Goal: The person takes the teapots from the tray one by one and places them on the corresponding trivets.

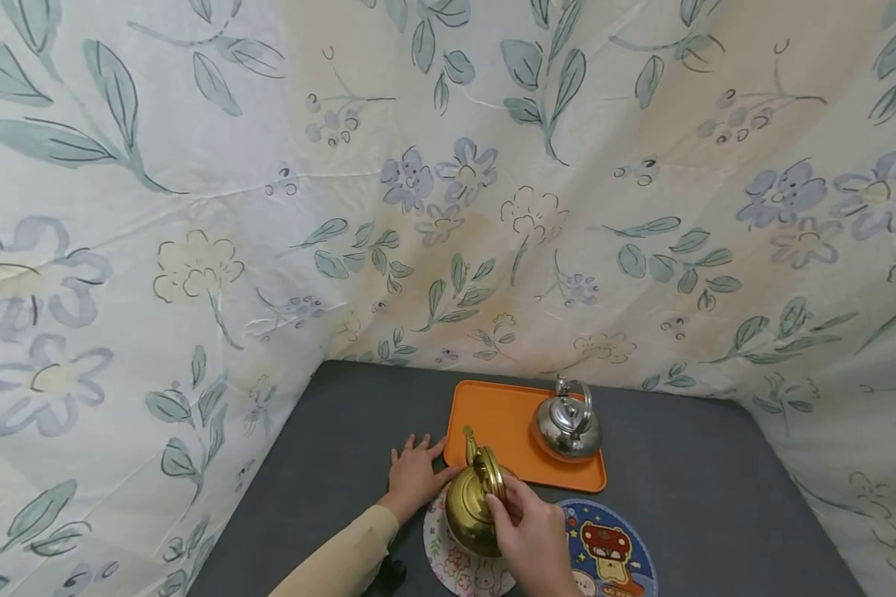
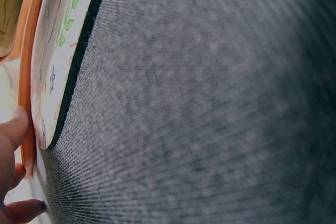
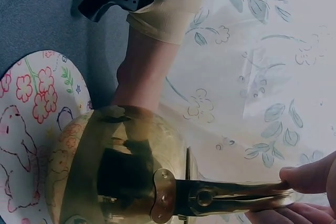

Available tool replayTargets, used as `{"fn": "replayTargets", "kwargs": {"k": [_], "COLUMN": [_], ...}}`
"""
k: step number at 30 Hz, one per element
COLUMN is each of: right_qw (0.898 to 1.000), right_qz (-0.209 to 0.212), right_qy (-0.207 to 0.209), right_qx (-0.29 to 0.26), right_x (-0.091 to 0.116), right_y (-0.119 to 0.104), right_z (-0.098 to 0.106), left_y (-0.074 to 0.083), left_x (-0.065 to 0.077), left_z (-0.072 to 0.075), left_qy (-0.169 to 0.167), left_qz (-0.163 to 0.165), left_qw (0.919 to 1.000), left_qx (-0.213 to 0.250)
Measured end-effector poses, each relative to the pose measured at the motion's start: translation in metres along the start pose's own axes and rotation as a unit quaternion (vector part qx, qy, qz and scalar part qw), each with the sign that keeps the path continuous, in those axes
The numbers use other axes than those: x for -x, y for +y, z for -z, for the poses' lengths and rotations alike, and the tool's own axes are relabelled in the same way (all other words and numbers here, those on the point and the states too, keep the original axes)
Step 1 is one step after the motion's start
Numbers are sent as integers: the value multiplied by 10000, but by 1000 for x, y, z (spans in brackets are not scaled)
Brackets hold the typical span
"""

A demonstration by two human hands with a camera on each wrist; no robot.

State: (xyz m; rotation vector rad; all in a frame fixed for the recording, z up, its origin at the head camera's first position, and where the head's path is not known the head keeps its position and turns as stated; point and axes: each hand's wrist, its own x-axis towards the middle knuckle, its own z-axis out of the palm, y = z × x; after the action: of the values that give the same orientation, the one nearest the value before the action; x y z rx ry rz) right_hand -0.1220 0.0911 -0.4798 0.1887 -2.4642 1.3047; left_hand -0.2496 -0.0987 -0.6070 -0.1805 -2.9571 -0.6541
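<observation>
My right hand [image 1: 532,531] grips the upright handle of a gold kettle [image 1: 463,514], thumb on one side and fingers on the other. In the right wrist view the kettle's shiny body [image 3: 126,156] overlaps a white round mat [image 3: 31,150] with flower and rabbit drawings. Its spout points toward the orange tray [image 1: 493,410]. My left hand [image 1: 412,473] lies with spread fingers at the tray's near left corner, and in the left wrist view its fingers [image 2: 20,124] are right at the orange rim. A silver kettle [image 1: 566,427] stands on the tray's right side.
A blue round mat [image 1: 638,547] with a cartoon mushroom figure lies to the right of the white mat. Everything is on a dark grey table [image 1: 687,464]. Flower-print cloth [image 1: 448,191] hangs behind and along the sides.
</observation>
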Motion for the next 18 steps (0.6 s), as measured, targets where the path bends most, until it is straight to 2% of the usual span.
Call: {"fn": "replayTargets", "kwargs": {"k": [18], "right_qw": [9998], "right_qz": [-168], "right_qy": [-87], "right_qx": [-72], "right_x": [-5], "right_y": [12], "right_z": [1], "left_y": [8], "left_x": [-5], "left_z": [0], "left_qy": [-25], "left_qz": [98], "left_qw": [9999], "left_qx": [70]}}
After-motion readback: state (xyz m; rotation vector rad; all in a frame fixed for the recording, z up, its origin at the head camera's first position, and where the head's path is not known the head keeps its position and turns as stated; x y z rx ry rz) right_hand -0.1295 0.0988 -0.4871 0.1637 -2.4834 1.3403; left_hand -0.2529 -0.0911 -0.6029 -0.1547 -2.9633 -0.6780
